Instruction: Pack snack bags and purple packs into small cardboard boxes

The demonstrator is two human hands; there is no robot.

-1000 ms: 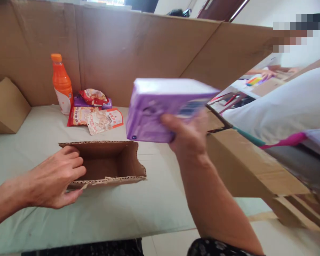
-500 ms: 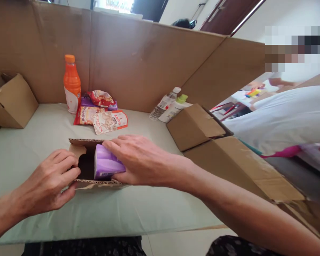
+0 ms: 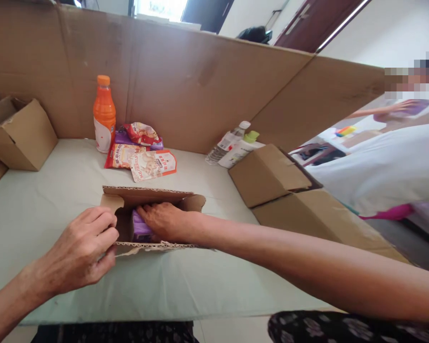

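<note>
An open cardboard box (image 3: 150,195) stands in front of me on the pale green cloth. My right hand (image 3: 166,221) reaches down inside it, with the fingers wrapped over a purple tissue pack (image 3: 140,226). The pack sits low in the box, and my hand covers its right part. At the box's left end my left hand (image 3: 91,245) is closed, pinching the end flap (image 3: 111,202) of the box.
Behind the box lie snack bags (image 3: 153,165) beside an orange drink bottle (image 3: 104,116). To the right, a clear water bottle (image 3: 223,145) and a white bottle with a green cap (image 3: 241,148) lean near cardboard boxes (image 3: 271,174). Another box (image 3: 30,136) stands left. A person (image 3: 386,166) is at the right.
My right hand has pushed the purple tissue pack down into the box, from its upper opening to deeper inside. My left hand stays at the left end. The view has shifted slightly.
</note>
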